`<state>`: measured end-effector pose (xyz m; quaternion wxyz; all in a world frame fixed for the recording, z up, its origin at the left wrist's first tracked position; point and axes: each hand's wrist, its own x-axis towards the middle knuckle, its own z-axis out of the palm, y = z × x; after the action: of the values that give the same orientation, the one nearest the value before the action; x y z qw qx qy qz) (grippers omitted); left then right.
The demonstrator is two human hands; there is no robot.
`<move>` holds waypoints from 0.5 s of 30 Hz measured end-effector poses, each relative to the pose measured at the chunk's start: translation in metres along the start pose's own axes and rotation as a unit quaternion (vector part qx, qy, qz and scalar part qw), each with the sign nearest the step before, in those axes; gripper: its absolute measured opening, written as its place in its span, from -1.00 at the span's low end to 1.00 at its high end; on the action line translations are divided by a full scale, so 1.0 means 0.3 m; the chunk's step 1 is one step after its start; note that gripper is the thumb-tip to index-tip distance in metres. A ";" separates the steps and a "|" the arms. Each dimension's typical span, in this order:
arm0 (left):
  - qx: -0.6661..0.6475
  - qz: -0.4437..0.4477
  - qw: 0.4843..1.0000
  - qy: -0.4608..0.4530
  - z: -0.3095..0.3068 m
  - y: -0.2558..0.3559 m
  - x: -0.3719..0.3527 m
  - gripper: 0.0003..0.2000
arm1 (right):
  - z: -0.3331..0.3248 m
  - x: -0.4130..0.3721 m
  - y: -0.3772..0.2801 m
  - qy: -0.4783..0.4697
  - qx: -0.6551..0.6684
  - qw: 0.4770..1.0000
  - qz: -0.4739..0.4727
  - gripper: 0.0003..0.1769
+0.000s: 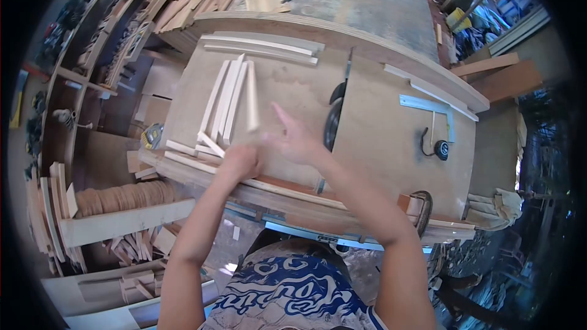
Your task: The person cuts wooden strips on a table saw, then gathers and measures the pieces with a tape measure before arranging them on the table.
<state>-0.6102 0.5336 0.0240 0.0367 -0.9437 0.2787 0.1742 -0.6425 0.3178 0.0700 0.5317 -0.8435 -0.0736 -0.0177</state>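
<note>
My left hand (242, 162) is closed at the front edge of the wooden saw table (391, 165), by the ends of some short wooden pieces; what its fingers hold is hidden. My right hand (296, 140) hovers just right of it, one finger stretched out toward the back and the others blurred. A pale wooden strip (252, 98), smeared by motion, stands out just beyond both hands. Left of it, several thin wooden strips (225, 101) lie side by side. To the right of my right hand, a dark round saw blade (333, 123) shows in the table's slot.
A long wooden fence (342, 33) runs along the back, with more strips (263, 47) before it. On the right lie a metal square (422, 103) and a tape measure (441, 150). A clamp (423, 208) grips the front edge. Shelves (101, 55) of wood stand left.
</note>
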 end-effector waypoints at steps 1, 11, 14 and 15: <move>-0.035 0.000 0.999 -0.029 -0.062 -0.013 -0.027 -0.78 | -0.040 0.003 -0.007 0.004 -0.004 1.000 0.004 -0.30; 0.014 0.084 0.947 0.309 -0.054 -0.121 0.269 -0.72 | -0.803 0.108 0.716 0.322 -0.364 0.869 0.094 -0.69; -0.008 0.038 0.952 0.305 -0.052 -0.189 0.304 -0.70 | -0.988 0.103 0.828 0.299 -0.466 0.815 0.173 -0.54; 0.000 -0.002 0.950 0.313 -0.041 -0.215 0.309 -0.69 | -1.010 0.108 0.862 0.293 -0.491 0.797 0.194 -0.45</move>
<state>-0.4989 0.5384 0.0012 -0.0517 -0.9514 0.2745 -0.1301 -0.5587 -0.0610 -0.0263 0.0348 -0.9426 0.2697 -0.1940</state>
